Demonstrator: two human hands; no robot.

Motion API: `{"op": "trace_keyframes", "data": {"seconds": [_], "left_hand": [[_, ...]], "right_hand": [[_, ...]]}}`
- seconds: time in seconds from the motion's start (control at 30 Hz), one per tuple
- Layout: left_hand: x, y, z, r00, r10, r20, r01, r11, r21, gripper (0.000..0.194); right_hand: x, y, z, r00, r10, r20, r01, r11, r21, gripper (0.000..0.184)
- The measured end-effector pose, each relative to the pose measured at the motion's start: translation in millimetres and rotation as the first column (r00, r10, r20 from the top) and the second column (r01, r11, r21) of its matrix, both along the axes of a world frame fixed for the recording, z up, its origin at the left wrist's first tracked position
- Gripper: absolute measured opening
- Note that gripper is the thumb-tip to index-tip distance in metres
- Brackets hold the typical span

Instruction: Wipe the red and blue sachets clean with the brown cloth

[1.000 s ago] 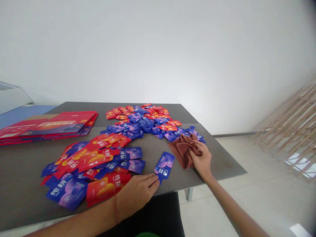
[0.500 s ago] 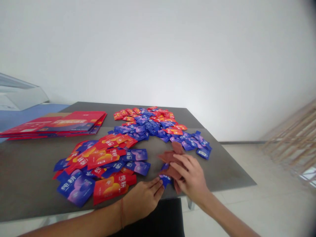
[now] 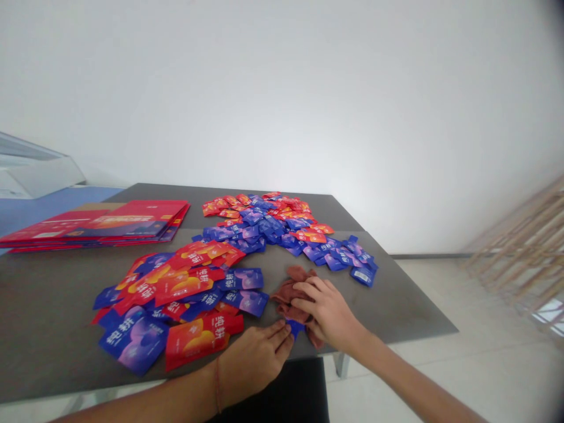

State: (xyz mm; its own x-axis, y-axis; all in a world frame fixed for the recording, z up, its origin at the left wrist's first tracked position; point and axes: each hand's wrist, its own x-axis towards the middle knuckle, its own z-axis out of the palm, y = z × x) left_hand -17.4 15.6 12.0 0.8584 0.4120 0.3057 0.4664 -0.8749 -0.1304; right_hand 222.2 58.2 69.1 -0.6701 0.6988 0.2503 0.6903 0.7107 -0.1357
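Note:
Near the front edge of the table, my right hand is closed on a crumpled reddish-brown cloth. The cloth lies over a blue packet, of which only the near part shows. Pressing on that packet's left corner are the fingertips of my left hand, held together. Left of both hands spreads a heap of red and blue packets with white lettering. One large red packet lies closest to my left wrist, which wears a thin red string.
A second pile of red and blue packets stretches across the back of the dark table. Flat red cartons are stacked at the left. A black seat shows below the table edge, and wooden poles stand right.
My right hand has shifted slightly left with the cloth, which now bunches lower over the blue packet. My left hand stays almost in place on the packet's corner.

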Motion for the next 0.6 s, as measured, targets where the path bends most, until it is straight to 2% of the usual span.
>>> {"op": "trace_keyframes", "data": {"seconds": [0.17,0.33,0.5,0.6], "left_hand": [[-1.4,-0.4,2.7,1.000,-0.003,-0.016,0.003,1.000,-0.011,0.035],[-2.6,-0.5,4.4,1.000,-0.001,-0.032,0.000,0.999,-0.032,0.035],[-2.2,0.5,-0.6,1.000,0.001,-0.023,-0.001,1.000,-0.007,0.035],[-0.9,0.4,-1.2,1.000,-0.003,-0.006,0.003,1.000,0.007,0.034]], "right_hand": [[18.2,27.3,-1.0,0.998,0.019,-0.056,-0.016,0.999,0.049,0.042],[34.3,46.6,-11.2,0.990,-0.044,-0.137,0.058,0.994,0.095,0.044],[29.2,31.7,-4.2,0.967,-0.034,-0.251,0.090,0.972,0.218,0.047],[17.1,13.8,3.8,0.963,0.039,-0.268,0.039,0.960,0.277,0.045]]}}
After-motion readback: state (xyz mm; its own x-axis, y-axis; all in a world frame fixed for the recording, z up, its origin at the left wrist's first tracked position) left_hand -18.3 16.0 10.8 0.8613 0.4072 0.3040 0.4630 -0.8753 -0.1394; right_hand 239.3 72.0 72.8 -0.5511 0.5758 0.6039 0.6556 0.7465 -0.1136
